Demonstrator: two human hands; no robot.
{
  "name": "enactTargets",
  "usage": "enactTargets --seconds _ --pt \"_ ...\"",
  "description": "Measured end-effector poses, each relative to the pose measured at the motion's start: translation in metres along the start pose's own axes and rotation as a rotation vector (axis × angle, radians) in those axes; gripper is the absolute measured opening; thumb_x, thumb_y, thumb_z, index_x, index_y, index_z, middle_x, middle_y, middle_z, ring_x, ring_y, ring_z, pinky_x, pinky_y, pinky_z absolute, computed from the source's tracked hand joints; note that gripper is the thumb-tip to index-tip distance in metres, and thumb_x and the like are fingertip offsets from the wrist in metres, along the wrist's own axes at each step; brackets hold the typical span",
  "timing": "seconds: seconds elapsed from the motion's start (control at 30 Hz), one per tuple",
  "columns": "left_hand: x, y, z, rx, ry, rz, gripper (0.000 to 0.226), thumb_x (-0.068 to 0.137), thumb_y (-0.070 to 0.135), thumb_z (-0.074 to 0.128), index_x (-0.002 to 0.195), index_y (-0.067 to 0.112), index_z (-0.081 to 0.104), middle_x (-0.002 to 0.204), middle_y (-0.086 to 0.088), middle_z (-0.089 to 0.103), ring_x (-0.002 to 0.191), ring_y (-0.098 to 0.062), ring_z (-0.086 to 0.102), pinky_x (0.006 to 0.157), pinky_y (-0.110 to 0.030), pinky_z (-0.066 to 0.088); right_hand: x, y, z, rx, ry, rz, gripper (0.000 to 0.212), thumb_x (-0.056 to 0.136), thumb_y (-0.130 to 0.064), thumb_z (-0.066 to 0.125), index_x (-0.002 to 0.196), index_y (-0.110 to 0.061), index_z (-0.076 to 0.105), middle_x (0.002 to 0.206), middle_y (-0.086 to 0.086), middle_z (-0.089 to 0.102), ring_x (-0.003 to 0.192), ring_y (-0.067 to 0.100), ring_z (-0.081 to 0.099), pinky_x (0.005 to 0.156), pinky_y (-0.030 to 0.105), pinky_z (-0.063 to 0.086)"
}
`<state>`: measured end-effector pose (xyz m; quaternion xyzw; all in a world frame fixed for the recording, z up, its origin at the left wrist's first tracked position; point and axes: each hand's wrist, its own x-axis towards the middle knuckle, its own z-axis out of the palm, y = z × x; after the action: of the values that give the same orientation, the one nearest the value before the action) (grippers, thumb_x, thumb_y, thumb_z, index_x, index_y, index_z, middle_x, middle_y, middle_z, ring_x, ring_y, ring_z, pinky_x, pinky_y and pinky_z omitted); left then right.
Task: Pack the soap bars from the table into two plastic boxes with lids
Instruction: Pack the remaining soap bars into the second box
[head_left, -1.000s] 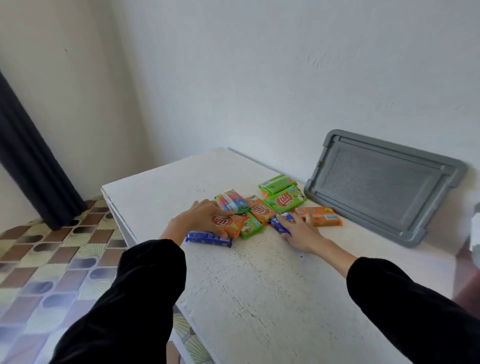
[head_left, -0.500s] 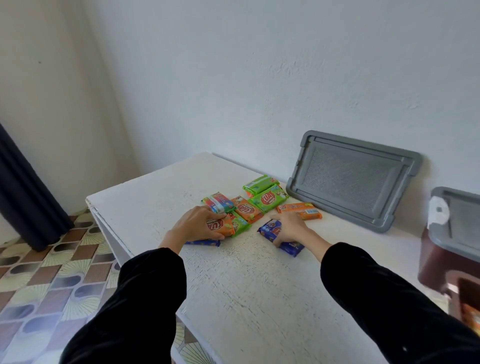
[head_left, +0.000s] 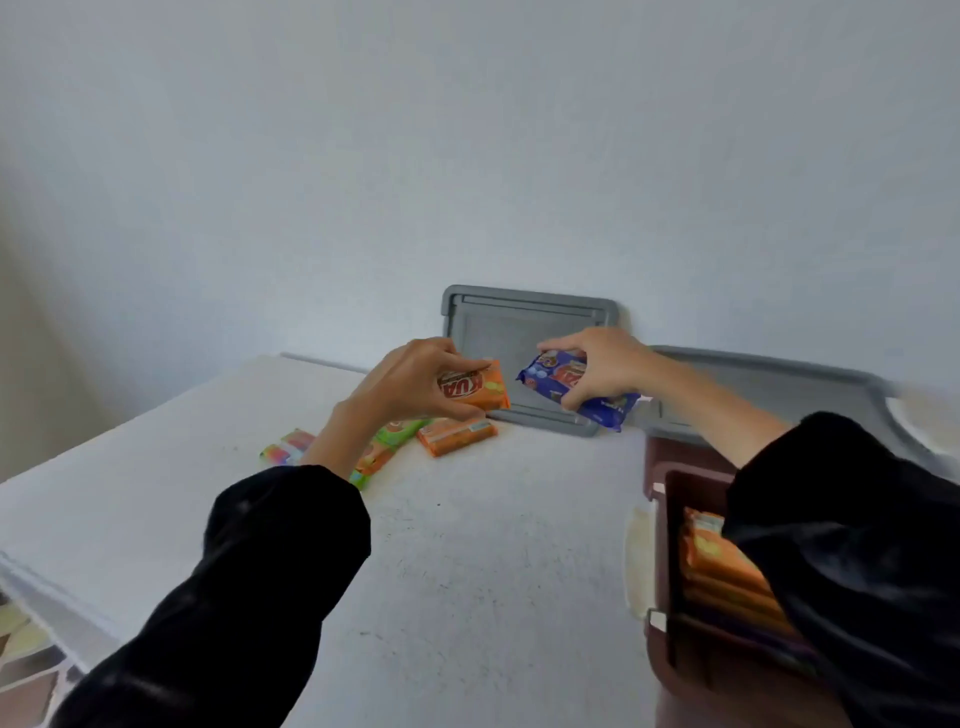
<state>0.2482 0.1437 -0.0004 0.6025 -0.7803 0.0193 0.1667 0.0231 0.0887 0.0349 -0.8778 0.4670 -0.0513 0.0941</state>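
My left hand is raised above the table, shut on an orange soap bar. My right hand is also lifted, shut on a blue soap bar. On the white table under the left hand lie more wrapped bars: an orange soap bar on the table, a green soap bar and a multicoloured soap bar. A dark red plastic box stands at the right, with orange bars stacked inside; my right sleeve hides much of it.
A grey lid leans against the wall behind my hands. A second grey lid sits behind the red box. The table's left edge drops to a patterned tiled floor.
Both hands have lifted off the table, each with a bar in it, and moved right. The view has swung right, so the red box is now close at the right.
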Motion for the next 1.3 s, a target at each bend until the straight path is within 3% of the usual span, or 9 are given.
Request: enactTargets --seconds 0.2,0.3,0.43,0.57,0.7,0.8,0.9,1.1,1.3 --pt "0.044 0.122 0.011 -0.013 -0.077 0.339 0.070 0.069 0.057 0.069 0.132 0.037 0.047 0.103 0.004 0.057 0.086 -0.012 0.054 0.067 -0.025 0.044 -0.109 0.072 -0.029 -0.024 0.017 0.164 0.082 0.072 -0.027 0.075 0.141 -0.034 0.033 0.128 0.003 0.055 0.093 0.013 0.048 0.075 0.025 0.041" --pt "0.050 0.174 0.029 0.047 -0.151 0.498 0.076 0.069 0.063 0.065 0.136 0.037 0.041 0.107 0.008 0.052 0.086 -0.006 0.047 0.060 -0.010 0.031 -0.155 0.103 -0.027 -0.087 -0.047 0.213 0.085 0.069 -0.027 0.077 0.141 -0.036 0.032 0.131 0.002 0.054 0.098 0.015 0.052 0.080 0.027 0.043" --pt "0.042 0.219 0.060 0.000 -0.295 0.634 0.084 0.064 0.072 0.055 0.137 0.035 0.040 0.111 0.009 0.053 0.086 -0.002 0.046 0.061 -0.005 0.028 -0.201 0.128 -0.011 -0.059 -0.166 0.242 0.088 0.067 -0.028 0.079 0.141 -0.034 0.032 0.126 -0.001 0.053 0.104 0.013 0.052 0.085 0.026 0.046" --pt "0.030 0.249 0.092 0.005 -0.416 0.669 0.079 0.069 0.068 0.061 0.136 0.031 0.037 0.119 0.009 0.053 0.095 -0.004 0.050 0.071 -0.011 0.037 -0.229 0.144 0.016 -0.036 -0.236 0.243 0.085 0.069 -0.033 0.077 0.139 -0.033 0.030 0.109 -0.009 0.042 0.094 0.005 0.038 0.074 0.013 0.036" --pt "0.013 0.257 0.111 0.018 -0.386 0.708 0.084 0.069 0.067 0.060 0.138 0.027 0.034 0.122 0.005 0.054 0.098 -0.008 0.056 0.071 -0.013 0.040 -0.241 0.150 0.042 -0.036 -0.332 0.217 0.089 0.069 -0.038 0.077 0.139 -0.035 0.023 0.129 -0.005 0.038 0.116 0.009 0.036 0.097 0.023 0.041" --pt "0.000 0.263 0.120 0.094 -0.374 0.762 0.082 0.071 0.063 0.059 0.135 0.017 0.037 0.124 -0.003 0.055 0.100 -0.018 0.060 0.074 -0.031 0.055 -0.246 0.149 0.052 -0.139 -0.416 0.145 0.093 0.071 -0.040 0.075 0.142 -0.036 0.013 0.141 -0.006 0.024 0.129 0.012 0.027 0.106 0.027 0.036" --pt "-0.008 0.271 0.133 0.195 -0.495 0.773 0.074 0.081 0.060 0.053 0.136 0.017 0.028 0.132 -0.002 0.043 0.108 -0.019 0.053 0.083 -0.033 0.051 -0.247 0.151 0.064 -0.194 -0.524 0.074 0.095 0.075 -0.039 0.072 0.144 -0.035 0.007 0.143 -0.006 0.021 0.131 0.013 0.025 0.107 0.027 0.032" --pt "-0.008 0.272 0.155 0.271 -0.587 0.726 0.075 0.083 0.057 0.053 0.138 0.015 0.024 0.127 -0.004 0.048 0.099 -0.020 0.057 0.074 -0.029 0.047 -0.240 0.153 0.090 -0.250 -0.595 -0.035 0.097 0.080 -0.032 0.067 0.147 -0.026 -0.002 0.142 0.000 0.020 0.128 0.020 0.024 0.104 0.031 0.034" --pt "-0.013 0.272 0.159 0.264 -0.678 0.704 0.064 0.085 0.046 0.056 0.132 0.014 0.028 0.124 -0.006 0.047 0.097 -0.025 0.059 0.069 -0.031 0.043 -0.241 0.151 0.100 -0.231 -0.639 -0.058 0.081 0.082 -0.025 0.065 0.145 -0.020 0.014 0.134 0.009 0.031 0.122 0.024 0.034 0.094 0.034 0.040"
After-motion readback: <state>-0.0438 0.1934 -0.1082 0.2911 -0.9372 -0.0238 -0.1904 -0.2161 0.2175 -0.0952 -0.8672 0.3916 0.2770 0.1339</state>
